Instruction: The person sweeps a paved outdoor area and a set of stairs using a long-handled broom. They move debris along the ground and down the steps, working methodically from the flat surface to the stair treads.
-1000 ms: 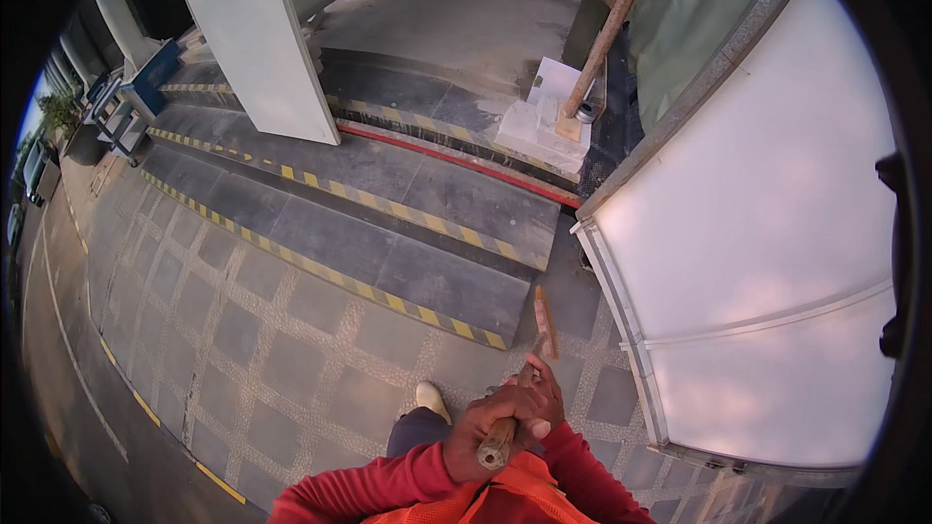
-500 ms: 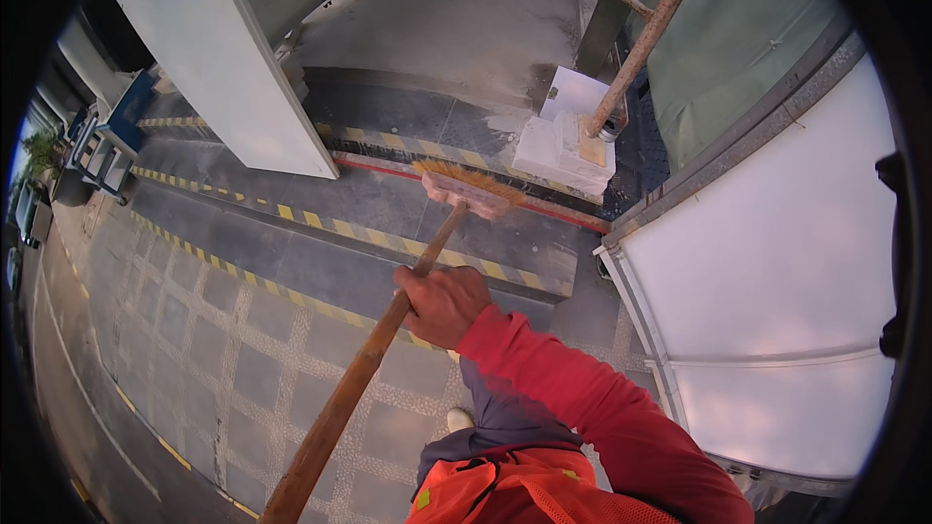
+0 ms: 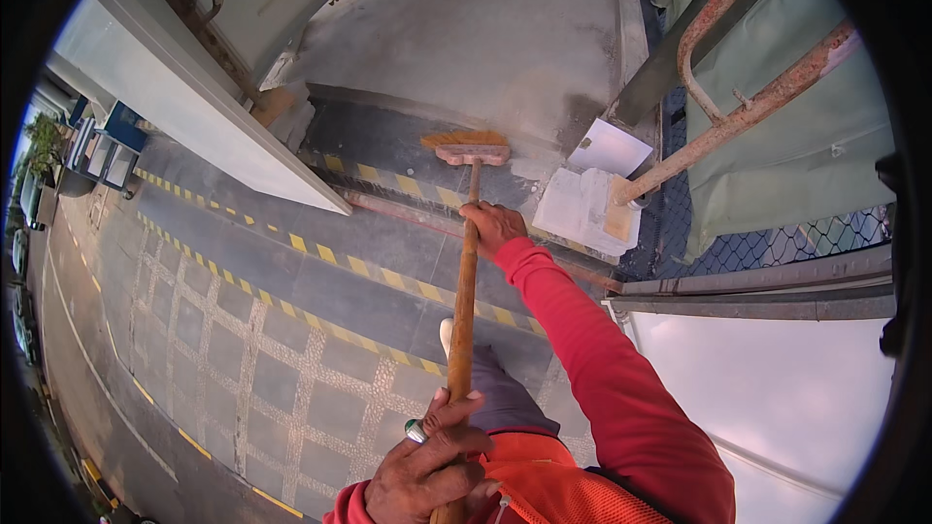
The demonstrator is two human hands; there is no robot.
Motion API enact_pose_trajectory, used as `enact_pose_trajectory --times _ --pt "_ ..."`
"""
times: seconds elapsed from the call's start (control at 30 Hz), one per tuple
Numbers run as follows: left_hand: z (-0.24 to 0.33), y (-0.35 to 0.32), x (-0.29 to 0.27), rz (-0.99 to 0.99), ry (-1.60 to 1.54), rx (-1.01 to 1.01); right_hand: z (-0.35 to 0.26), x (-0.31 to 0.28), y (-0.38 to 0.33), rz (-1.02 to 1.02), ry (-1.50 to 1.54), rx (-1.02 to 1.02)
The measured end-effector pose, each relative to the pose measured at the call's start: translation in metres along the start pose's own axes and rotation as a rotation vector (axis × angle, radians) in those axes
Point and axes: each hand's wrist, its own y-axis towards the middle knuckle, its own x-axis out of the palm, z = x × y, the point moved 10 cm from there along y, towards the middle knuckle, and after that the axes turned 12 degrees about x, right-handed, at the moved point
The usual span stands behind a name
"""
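A push broom with a long wooden handle point(image 3: 464, 320) reaches away from me. Its pinkish head point(image 3: 473, 154) with orange bristles rests on the dark upper step point(image 3: 374, 131), close to the raised concrete floor. My right hand point(image 3: 496, 227) is closed round the handle's upper part, not far below the head. Nearer my body, my left hand point(image 3: 427, 466), wearing a ring with a green stone, wraps the lower handle. To the right of the broom head stands a white-coated block point(image 3: 582, 209) under a rusty pipe.
Yellow-striped step edges point(image 3: 379, 275) cross in front of me. A white panel point(image 3: 209, 97) leans in from the left, and a white barrier point(image 3: 757, 378) stands right. A rusty pipe frame point(image 3: 743, 116) slants above the block. Paving point(image 3: 262, 359) lies lower left, with a blue cart point(image 3: 118, 141) beyond.
The broom head has moved farther away, over the red strip onto the upper step, and the handle has swung more upright. My left hand has come into view on the lower handle.
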Motion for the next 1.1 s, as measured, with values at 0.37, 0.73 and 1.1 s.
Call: enact_pose_trajectory --times 0.37,0.73,1.1 --pt "0.069 0.04 -0.071 0.088 -0.022 0.006 -0.036 -0.077 -0.013 0.085 0.063 0.046" --pt "0.113 0.035 -0.132 0.135 -0.05 0.127 -0.073 -0.11 -0.035 0.046 -0.016 0.087" --pt "0.047 -0.125 -0.155 0.409 -0.331 -0.911 -0.089 -0.07 0.021 0.029 -0.204 0.181"
